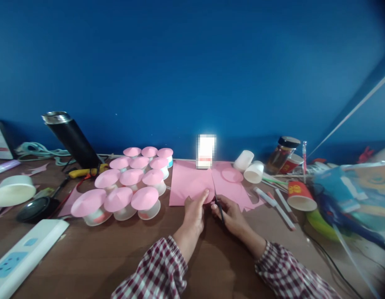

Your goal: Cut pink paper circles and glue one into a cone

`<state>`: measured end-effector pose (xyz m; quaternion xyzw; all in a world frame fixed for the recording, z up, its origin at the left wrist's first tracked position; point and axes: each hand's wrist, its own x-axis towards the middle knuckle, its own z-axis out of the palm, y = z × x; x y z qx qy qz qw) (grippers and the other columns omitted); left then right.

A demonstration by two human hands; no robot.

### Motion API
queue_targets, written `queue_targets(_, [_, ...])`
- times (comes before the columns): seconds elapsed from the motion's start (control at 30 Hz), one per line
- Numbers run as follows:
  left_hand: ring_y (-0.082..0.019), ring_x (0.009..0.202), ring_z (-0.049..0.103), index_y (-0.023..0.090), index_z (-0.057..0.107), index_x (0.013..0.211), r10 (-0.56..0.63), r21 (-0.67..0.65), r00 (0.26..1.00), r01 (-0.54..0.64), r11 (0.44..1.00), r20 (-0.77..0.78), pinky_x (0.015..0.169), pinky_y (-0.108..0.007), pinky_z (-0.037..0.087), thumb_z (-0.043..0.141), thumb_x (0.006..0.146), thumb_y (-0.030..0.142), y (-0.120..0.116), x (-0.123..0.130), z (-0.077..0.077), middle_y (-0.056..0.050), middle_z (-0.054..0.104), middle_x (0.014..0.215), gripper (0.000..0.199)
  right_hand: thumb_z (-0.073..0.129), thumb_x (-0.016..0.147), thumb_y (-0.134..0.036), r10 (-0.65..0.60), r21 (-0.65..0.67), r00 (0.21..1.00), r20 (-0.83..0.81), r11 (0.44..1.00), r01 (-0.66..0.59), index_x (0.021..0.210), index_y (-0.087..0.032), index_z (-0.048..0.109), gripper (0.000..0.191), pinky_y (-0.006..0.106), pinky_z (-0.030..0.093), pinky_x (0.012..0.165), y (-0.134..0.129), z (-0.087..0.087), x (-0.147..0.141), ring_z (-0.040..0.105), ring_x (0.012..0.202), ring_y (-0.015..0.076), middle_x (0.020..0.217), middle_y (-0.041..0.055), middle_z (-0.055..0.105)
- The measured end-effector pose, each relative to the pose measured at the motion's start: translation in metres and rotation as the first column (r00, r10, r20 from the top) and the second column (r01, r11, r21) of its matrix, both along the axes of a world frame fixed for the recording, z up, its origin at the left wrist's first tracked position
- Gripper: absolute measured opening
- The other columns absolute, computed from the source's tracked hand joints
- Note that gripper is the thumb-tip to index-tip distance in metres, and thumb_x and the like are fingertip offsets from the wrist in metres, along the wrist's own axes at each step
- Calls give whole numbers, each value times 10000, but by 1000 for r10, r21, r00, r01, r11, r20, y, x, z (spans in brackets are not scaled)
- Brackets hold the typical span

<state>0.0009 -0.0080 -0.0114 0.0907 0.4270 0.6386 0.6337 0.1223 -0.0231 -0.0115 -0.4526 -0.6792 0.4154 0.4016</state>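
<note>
My left hand (pixel 195 214) is closed on the near edge of a pink sheet of paper (pixel 187 178), thumb on top. In my right hand (pixel 231 216) is a pair of dark scissors (pixel 220 207), its blades at the paper's right edge beside my left thumb. The paper there has a rounded edge. Just to the right lies more pink paper (pixel 225 189) with a jagged lower edge, and a pink paper disc (pixel 232 175) rests on it. Left of my hands stand several paper cups, each topped with a shallow pink paper cone (pixel 131 177).
A bright phone-like screen (pixel 205 151) stands behind the paper. White cups (pixel 253 172), markers (pixel 275 207), a jar (pixel 282 155) and a red cup (pixel 301 196) are on the right. A power strip (pixel 27 253), black flask (pixel 72 139) and yellow-handled tool (pixel 86 171) lie left.
</note>
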Motion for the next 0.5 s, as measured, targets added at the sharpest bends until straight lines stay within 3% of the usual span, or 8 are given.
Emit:
queue_targets(0.17, [-220,683,686,115,495,1059,-15,7,1000,15,1000,19,612,-333,563,823,609,225,-2,0,3,-83,688,786,568,566,870,-403,-2,-6,1000,12,1000,2,1017,-161,607,285,229,443,575,1,-1,0,534,623,135,703,1,578])
queue_targets(0.37, [-247,737,697,125,361,1250,10,-57,1000,-11,998,-11,624,-341,571,834,599,219,0,0,3,-99,694,843,810,598,854,-351,6,-15,1000,-10,1000,-6,972,-162,606,223,217,424,561,0,3,-1,518,614,126,693,-11,560])
queue_targets(0.5, [-269,744,698,119,355,1252,-20,-64,999,18,998,-31,620,-362,574,828,615,251,1,0,2,-106,689,830,804,598,856,-334,2,-13,1000,-12,1000,-3,954,-165,604,195,214,414,561,0,4,-1,510,608,121,687,-17,558])
